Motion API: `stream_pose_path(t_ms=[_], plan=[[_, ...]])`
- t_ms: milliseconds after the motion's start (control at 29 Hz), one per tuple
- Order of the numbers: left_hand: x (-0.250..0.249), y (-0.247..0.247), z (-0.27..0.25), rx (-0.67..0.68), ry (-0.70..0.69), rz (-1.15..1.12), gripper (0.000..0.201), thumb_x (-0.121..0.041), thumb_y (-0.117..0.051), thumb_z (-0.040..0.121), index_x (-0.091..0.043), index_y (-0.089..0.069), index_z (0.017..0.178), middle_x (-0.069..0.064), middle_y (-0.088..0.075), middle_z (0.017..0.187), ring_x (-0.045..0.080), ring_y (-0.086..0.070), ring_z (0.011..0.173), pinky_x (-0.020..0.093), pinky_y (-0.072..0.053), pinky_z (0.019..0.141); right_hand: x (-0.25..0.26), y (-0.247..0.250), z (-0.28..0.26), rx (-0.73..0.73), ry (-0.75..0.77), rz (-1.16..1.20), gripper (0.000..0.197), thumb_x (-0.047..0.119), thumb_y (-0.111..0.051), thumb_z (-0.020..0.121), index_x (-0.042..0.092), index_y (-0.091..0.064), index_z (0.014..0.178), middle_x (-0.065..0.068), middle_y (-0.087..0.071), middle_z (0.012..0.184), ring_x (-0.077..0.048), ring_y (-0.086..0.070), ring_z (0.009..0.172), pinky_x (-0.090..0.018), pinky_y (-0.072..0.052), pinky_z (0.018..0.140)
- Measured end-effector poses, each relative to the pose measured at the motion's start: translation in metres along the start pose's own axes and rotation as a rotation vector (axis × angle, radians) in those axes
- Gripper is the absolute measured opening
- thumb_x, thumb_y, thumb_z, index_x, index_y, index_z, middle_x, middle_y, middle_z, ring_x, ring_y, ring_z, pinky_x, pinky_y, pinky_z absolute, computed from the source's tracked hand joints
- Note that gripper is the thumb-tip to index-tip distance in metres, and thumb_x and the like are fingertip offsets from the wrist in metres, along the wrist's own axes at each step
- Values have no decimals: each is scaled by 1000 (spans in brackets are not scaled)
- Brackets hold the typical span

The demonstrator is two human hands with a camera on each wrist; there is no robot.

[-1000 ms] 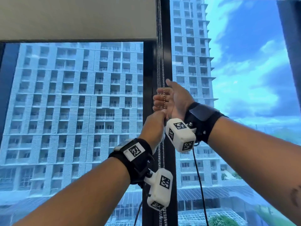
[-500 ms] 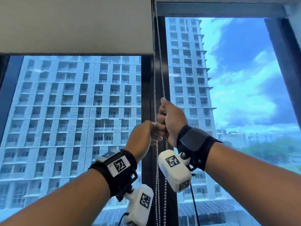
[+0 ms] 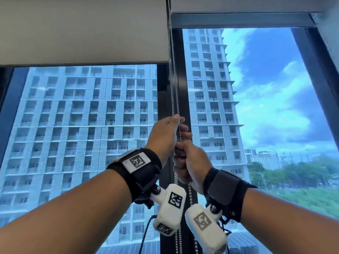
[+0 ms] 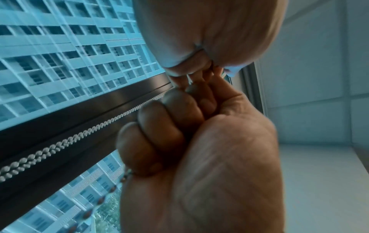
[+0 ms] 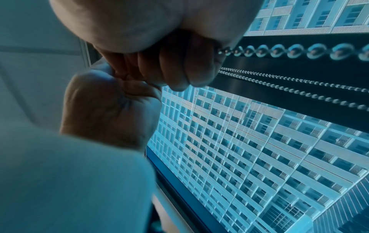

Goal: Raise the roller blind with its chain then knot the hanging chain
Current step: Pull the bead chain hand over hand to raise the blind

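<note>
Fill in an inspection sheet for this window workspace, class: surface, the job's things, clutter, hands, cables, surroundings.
Surface: nothing seen; the work is at a window frame.
Job's things: roller blind partly raised, covering the top of the left pane; bead chain hangs along the frame, no knot visible.
Clutter: nothing seen.
Hands: left hand grips the chain above; right hand grips it just below.
Cables: a dark cable hangs below the left wrist camera.
Surroundings: tower block, trees, cloudy sky outside.

Pale high-rise (image 3: 88, 125) beyond the dark window frame (image 3: 180, 85), trees (image 3: 297, 176), cloudy sky (image 3: 271, 88).
</note>
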State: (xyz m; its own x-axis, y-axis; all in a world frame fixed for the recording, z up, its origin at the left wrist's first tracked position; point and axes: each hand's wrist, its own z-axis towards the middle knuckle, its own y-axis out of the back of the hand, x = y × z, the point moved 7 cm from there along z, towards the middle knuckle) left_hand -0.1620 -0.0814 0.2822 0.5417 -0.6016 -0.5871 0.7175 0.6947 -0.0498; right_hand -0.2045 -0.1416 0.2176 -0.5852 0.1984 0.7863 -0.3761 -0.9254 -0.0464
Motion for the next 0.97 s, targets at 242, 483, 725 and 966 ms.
stream_pose_path(t_ms=[242, 483, 725, 966], plan=[[14, -10, -12, 28, 132, -164, 30, -15, -36, 102, -12, -51, 76, -5, -33, 54, 9, -26, 43, 19, -27, 37, -13, -2, -9, 68, -5, -109, 33, 23, -35, 95, 21, -13, 70, -6, -6, 65, -13, -3, 48, -22, -4, 44], [30, 0, -26, -37, 128, -108, 28, -16, -40, 92, -22, -40, 65, -5, -24, 53, 10, -17, 41, 20, -17, 36, -14, 3, -11, 369, -48, -845, 28, 13, -45, 94, 10, -63, 74, -6, -57, 73, -11, -51, 58, -26, -45, 59], [50, -8, -48, -9, 109, -82, 35, -19, -35, 96, -23, -38, 62, -6, -25, 52, 9, -17, 39, 18, -16, 39, 34, 36, 30, 88, 65, -590, 25, -6, -43, 85, 4, -64, 92, -7, -63, 79, -18, -59, 72, -36, -53, 73], [48, -8, -50, -76, 19, -31, 29, -25, -43, 95, -18, -51, 68, 11, -40, 66, 20, -39, 58, 30, -33, 52, 60, 6, 49, -3, -13, 87, 39, 40, -34, 103, 15, -50, 78, -2, -46, 65, -13, -40, 50, -22, -34, 47]])
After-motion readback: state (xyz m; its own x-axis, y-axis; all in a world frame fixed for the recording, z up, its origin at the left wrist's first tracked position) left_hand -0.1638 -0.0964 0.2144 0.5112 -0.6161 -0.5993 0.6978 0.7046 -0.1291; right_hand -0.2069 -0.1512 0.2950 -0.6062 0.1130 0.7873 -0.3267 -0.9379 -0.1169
